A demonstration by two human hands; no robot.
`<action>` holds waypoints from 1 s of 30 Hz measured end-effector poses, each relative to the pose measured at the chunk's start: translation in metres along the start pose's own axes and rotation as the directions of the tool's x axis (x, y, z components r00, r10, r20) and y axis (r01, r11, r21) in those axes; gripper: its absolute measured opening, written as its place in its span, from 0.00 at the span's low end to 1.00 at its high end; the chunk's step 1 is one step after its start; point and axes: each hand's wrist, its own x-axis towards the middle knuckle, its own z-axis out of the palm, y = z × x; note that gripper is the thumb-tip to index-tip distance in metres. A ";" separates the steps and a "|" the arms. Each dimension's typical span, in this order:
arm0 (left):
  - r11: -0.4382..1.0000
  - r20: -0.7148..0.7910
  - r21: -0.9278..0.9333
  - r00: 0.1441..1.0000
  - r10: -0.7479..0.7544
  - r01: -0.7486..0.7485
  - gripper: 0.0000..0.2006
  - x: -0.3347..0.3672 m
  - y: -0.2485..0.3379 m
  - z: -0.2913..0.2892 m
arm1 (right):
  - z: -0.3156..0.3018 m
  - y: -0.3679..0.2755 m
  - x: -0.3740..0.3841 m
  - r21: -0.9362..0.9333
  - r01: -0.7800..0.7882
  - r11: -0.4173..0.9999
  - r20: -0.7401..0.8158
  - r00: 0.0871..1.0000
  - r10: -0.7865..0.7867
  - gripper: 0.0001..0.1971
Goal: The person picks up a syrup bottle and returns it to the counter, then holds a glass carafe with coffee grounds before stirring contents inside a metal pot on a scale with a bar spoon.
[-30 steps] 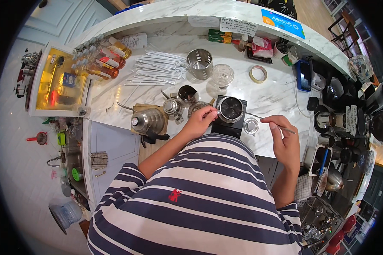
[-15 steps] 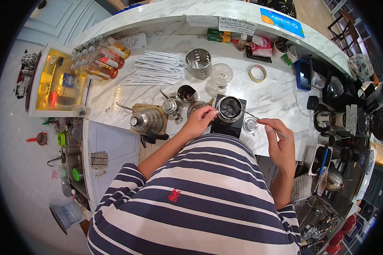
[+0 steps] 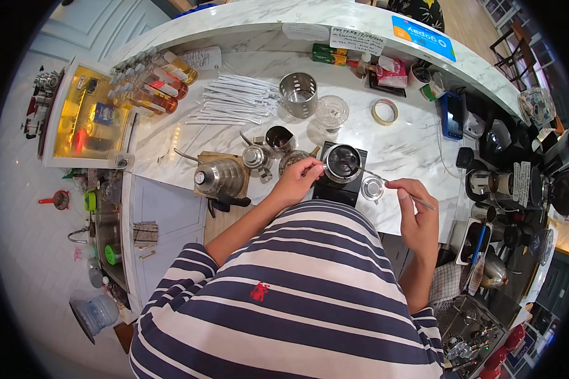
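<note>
A round metal cup (image 3: pixel 341 181) with dark liquid inside stands on a flat black scale (image 3: pixel 336 194) in front of me. My left hand (image 3: pixel 299 181) is closed on the cup's handle at its left side. In my right hand (image 3: pixel 416 211) is a long thin metal spoon (image 3: pixel 378 175), slanting left so that its far end dips into the dark liquid. Just right of the scale lies a small round metal piece (image 3: pixel 373 187), perhaps a lid. Partly hidden behind my left hand is a glass vessel (image 3: pixel 291 162).
Left stand a gooseneck kettle (image 3: pixel 224 179) on a wooden board, a small metal pot (image 3: pixel 256 158) and a metal cup (image 3: pixel 278 137). Farther back are wrapped straws (image 3: pixel 237 101), a perforated canister (image 3: pixel 298 95), clear plastic lids (image 3: pixel 331 112), a tape roll (image 3: pixel 384 112) and several bottles (image 3: pixel 164 85).
The view has shifted slightly. Both hands keep their grips, and the spoon stays in the cup with little visible movement.
</note>
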 end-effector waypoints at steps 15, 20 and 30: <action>1.000 0.002 0.010 1.000 0.008 -0.009 0.13 0.001 -0.004 0.000 | 0.003 -0.008 0.006 -0.005 -0.039 0.999 0.046 0.998 0.039 0.08; 1.000 -0.004 0.021 1.000 0.005 -0.005 0.13 -0.001 -0.002 0.001 | -0.002 -0.001 0.002 0.009 -0.030 1.000 0.011 0.999 0.030 0.09; 0.982 -0.064 0.184 0.997 0.046 -0.034 0.11 -0.012 0.033 0.005 | -0.004 0.000 0.000 0.017 -0.056 0.998 -0.004 0.998 0.056 0.09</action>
